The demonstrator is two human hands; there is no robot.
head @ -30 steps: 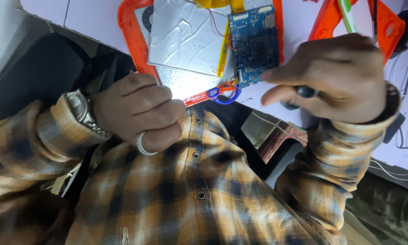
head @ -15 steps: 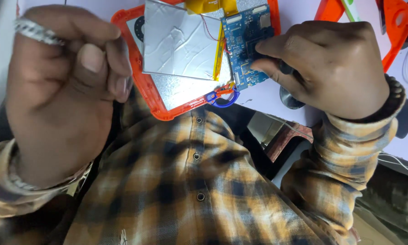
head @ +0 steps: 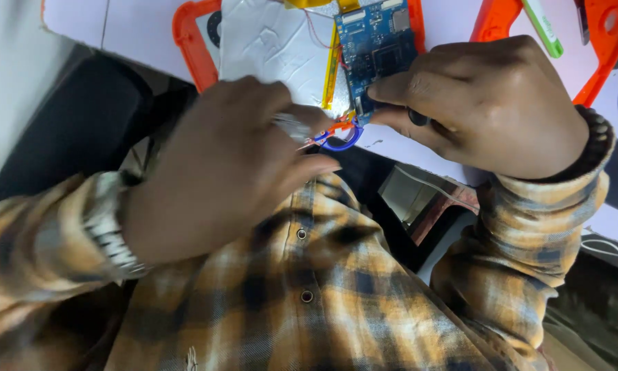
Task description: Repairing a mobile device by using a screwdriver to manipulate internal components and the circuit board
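Note:
An opened tablet lies in an orange case (head: 185, 41) on a white table, showing a silver battery pack (head: 271, 45) and a blue circuit board (head: 378, 41). My left hand (head: 219, 172), with a wristwatch and a ring, covers the case's near corner, fingers on top and thumb at the edge. Its fingertips end beside the red and blue wires (head: 338, 136). My right hand (head: 488, 103), wearing a dark bead bracelet, grips a small dark tool (head: 419, 118). Its fingertips press against the near edge of the circuit board.
Another orange part (head: 601, 48) and a green and white pen-like stick (head: 544, 27) lie at the far right of the white table (head: 116, 27). White cables (head: 608, 247) run at the right. A black chair (head: 68, 130) is on the left.
My left hand rose from my shirt toward the camera, then came down onto the tablet's near corner. My right hand slid left, from beside the board onto its near edge.

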